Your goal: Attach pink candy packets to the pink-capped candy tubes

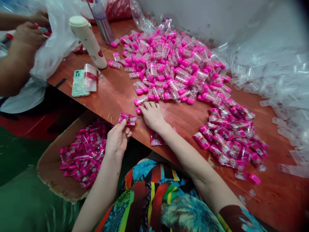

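My left hand (118,137) pinches a small pink printed wrapper sleeve (127,119) between thumb and fingers at the table's front edge. My right hand (152,115) reaches to the near edge of a large pile of clear candy tubes with pink caps (166,67). Its fingers curl over one tube, whose pink cap (138,111) shows beside the thumb; the rest of that tube is hidden. Under my right forearm lie more pink sleeves (156,138), partly covered. To the right is a heap of tubes in pink printed wrappers (231,138).
Below the table edge stands a cardboard box (48,161) holding many wrapped pink tubes. A phone (80,83), a cream bottle (88,42) and a grey bottle (102,22) are at the left. Clear empty tubes (272,74) pile up at right. Another person's hands (30,35) work at upper left.
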Demonstrator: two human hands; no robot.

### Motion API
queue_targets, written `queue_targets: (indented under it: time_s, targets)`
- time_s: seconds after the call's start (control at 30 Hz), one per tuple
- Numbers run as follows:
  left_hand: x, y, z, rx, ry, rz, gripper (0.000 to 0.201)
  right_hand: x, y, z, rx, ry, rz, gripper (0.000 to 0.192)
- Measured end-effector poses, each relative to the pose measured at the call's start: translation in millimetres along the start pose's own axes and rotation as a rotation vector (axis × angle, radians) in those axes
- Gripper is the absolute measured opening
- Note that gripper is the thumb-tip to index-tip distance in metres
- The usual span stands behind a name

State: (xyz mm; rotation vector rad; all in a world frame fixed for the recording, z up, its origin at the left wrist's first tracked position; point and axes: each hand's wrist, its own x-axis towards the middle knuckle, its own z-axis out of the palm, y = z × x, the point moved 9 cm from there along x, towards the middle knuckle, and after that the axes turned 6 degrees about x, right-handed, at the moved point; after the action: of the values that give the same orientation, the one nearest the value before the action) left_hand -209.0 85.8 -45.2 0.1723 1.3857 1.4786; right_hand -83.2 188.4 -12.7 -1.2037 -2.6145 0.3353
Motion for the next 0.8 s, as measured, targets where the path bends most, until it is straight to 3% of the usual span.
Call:
queue_targets:
  time_s: [0.1, 0.2, 0.27, 0.37, 0.43, 0.5, 0.63, 0.8]
  targets:
    - [-2.5, -6.4, 6.9, -0.025, -0.022, -0.045, 0.034, -19.0, 17.8, -3.5, -0.062, 0.001, 0.096, 0.037]
    - [-9.0, -21.3, 27.6, -0.051, -0.104, -0.140, 0.030, -51.8, 55.6, -21.9, -0.009, 0.079, 0.246, 0.032]
    - [-17.2, -35.1, 48.1, -0.068, -0.175, -0.231, 0.028, -80.7, 84.0, -40.0, 0.160, 0.197, 0.369, 0.028]
    - [-33.0, -56.5, 80.0, -0.094, -0.253, -0.364, 0.029, -131.9, 114.3, -55.2, 0.704, 0.389, 0.562, 0.028]
    - [-42.9, -69.2, 98.7, -0.101, -0.288, -0.423, 0.030, -161.5, 113.2, -52.0, 1.105, 0.446, 0.646, 0.029]
    - [-51.3, -81.4, 114.6, -0.098, -0.318, -0.466, 0.029, -183.7, 99.0, -48.1, 1.352, 0.464, 0.684, 0.028]
    - [-66.4, -103.9, 138.3, -0.075, -0.373, -0.527, 0.024, -213.9, 79.0, -45.2, 1.453, 0.563, 0.737, 0.029]
    - [-80.1, -124.7, 151.8, -0.008, -0.388, -0.531, 0.026, -236.8, 81.6, -42.0, 1.493, 0.672, 0.762, 0.026]
